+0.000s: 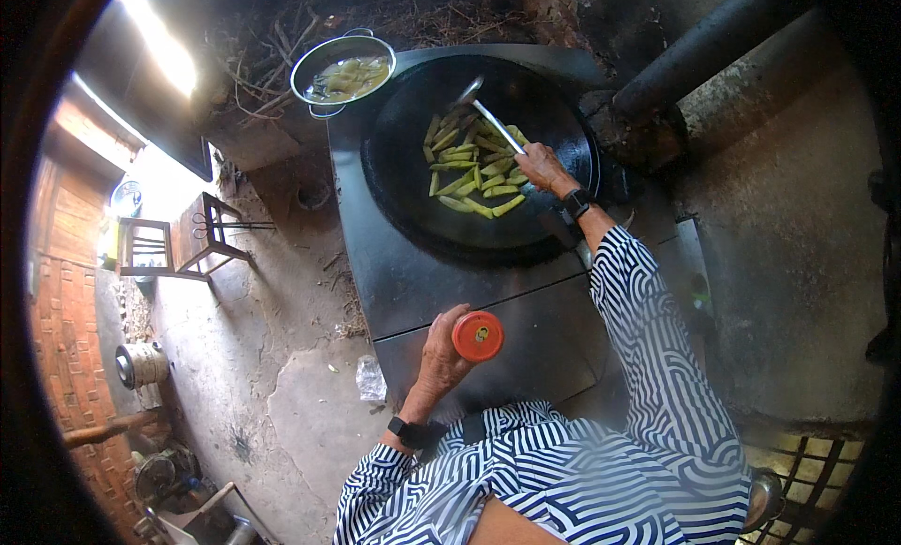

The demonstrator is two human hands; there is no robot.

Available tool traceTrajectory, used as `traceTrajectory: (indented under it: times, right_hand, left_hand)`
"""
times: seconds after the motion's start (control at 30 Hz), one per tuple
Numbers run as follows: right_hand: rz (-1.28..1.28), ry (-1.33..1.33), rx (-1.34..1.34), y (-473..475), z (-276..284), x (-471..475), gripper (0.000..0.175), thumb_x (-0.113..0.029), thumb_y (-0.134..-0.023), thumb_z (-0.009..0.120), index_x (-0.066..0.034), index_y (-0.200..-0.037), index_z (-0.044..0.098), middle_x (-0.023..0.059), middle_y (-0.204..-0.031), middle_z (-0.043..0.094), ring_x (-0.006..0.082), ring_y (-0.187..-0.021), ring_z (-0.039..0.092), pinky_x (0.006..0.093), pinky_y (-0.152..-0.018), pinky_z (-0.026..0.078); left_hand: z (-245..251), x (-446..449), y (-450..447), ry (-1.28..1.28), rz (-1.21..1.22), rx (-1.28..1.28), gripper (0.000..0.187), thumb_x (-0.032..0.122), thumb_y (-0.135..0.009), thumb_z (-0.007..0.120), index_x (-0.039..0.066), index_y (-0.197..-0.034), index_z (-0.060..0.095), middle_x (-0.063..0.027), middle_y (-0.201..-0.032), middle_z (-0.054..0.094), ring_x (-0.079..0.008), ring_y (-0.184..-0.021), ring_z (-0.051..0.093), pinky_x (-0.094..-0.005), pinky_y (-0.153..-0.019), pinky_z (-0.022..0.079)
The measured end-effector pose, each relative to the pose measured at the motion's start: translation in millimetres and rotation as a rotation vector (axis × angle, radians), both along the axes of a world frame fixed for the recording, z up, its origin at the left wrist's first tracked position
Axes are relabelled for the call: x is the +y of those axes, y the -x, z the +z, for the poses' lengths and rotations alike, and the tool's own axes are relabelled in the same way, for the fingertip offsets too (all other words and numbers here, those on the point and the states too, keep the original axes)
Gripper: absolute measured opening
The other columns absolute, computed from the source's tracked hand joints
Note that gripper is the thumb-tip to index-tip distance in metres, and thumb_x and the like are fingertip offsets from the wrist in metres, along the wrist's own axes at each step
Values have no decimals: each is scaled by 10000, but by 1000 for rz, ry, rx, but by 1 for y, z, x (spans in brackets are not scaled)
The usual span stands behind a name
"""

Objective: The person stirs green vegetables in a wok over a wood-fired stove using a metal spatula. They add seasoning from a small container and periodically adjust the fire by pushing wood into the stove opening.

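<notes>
My right hand (pixel 543 168) grips the handle of a metal ladle (pixel 498 126). The ladle's bowl rests at the far side of a large black wok (pixel 401 200), just beyond the food. Green vegetable strips (pixel 468 166) lie loosely spread over the wok's middle. Closer to my body, my left hand (pixel 445 348) is wrapped around a jar with a red lid (pixel 479 336). The lid faces up and looks closed; the jar's body is mostly hidden below it. That jar is over the near part of the dark stove top (pixel 415 292).
A two-handled metal basin (pixel 343 44) with liquid and pale pieces stands at the stove's far left corner. Dry twigs (pixel 274 73) are heaped behind it. A thick flue pipe (pixel 711 45) rises at right. Wooden stools (pixel 211 235) and a plastic bag (pixel 371 378) are on the left.
</notes>
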State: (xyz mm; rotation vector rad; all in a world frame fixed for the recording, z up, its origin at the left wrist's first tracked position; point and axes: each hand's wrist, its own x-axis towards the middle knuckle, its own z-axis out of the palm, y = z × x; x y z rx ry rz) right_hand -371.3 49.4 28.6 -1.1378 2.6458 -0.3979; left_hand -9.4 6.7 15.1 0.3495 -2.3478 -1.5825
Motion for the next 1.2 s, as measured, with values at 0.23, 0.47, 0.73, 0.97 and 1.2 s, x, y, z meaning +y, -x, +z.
traceTrajectory:
  times: [0.23,0.47,0.73,0.97,1.2]
  right_hand:
    - [-552,269,-487,0,7,17,286,-177,-820,466,53,-660,518,120,-532,530,200,-421,511,347,-389,393]
    - [-440,283,-411,-13,28,37,279,-199,-806,460,32,-651,489,97,-498,506,209,-385,513,333,-377,427]
    - [-478,192,-615,-25,24,37,248,-204,-819,478,22,-724,512,56,-567,490,143,-413,455,273,-357,387]
    - [-506,344,-914,-61,42,60,195,-193,-817,503,1,-838,502,17,-613,481,58,-427,413,189,-340,348]
    - [-529,292,-1041,-94,48,67,177,-185,-837,496,-12,-870,506,-16,-614,456,17,-425,365,148,-339,294]
  left_hand:
    - [-1,1,0,-9,-7,4,646,198,-628,740,88,-1153,380,-137,-1095,487,-323,-1006,479,-403,-866,391]
    - [-2,1,-1,-8,1,10,626,191,-642,737,87,-1158,399,-118,-1146,478,-287,-1023,499,-361,-853,423]
    - [-5,-1,-1,5,-8,46,595,198,-664,724,82,-1156,409,-117,-1172,472,-278,-1031,509,-345,-842,443]
    - [-6,0,-1,-31,-9,32,649,210,-642,741,99,-1169,379,-146,-1088,491,-310,-1005,484,-404,-853,406]
    - [-10,0,2,-38,19,26,626,198,-639,742,97,-1150,395,-143,-1083,496,-303,-1006,486,-398,-858,406]
